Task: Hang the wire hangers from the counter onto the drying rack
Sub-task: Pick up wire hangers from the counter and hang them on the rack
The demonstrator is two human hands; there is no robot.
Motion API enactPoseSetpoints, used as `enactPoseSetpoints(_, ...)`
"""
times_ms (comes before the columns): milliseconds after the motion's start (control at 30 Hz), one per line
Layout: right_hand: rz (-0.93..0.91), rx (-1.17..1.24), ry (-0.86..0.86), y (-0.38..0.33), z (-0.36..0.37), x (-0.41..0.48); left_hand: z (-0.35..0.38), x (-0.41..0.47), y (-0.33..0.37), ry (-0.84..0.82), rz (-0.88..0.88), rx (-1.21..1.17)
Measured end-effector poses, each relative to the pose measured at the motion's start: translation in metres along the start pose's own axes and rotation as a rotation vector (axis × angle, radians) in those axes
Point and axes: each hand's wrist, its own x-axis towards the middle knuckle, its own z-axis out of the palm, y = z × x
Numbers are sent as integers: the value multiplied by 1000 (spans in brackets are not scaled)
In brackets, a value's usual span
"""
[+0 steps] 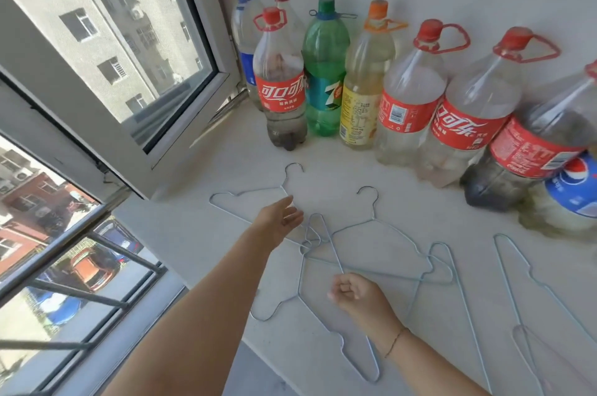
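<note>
**Item: wire hangers on counter, two hands over them**

Wire hangers: several, pale blue-grey, lying flat and partly overlapped on the white counter [420, 198].
- Far-left hanger [245, 193]: hook points toward the window [113, 40]. Its neck lies just under the fingertips of the left hand [279, 221]; contact cannot be told.
- Middle hanger [371, 223]: hook up toward the bottles, between the two hands, crossed by other wires.
- Near hanger [298, 282]: runs beneath the right wrist.
- Right-side hangers [517, 269]: well apart from both hands.

Left hand: fingers straight and spread, palm turned inward, grasping nothing.

Right hand [352, 294]: fingers curled into the palm, crossing wires just beyond the knuckles; whether a wire is pinched cannot be told. Thin bracelet [395, 342] at the wrist.

Row of plastic bottles [323, 72]: upright along the wall.
</note>
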Motion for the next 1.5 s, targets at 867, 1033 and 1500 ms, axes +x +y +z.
enactPoseSetpoints(867,-30,-351,-52,4,27,-11,-38,-42,26,21,53,-18)
enactPoseSetpoints(1033,-69,-532,34,0,41,-14,-80,-71,30,87,108,-17)
enactPoseSetpoints(1500,-73,-575,226,0,61,-17,-145,-128,11,142,131,-50)
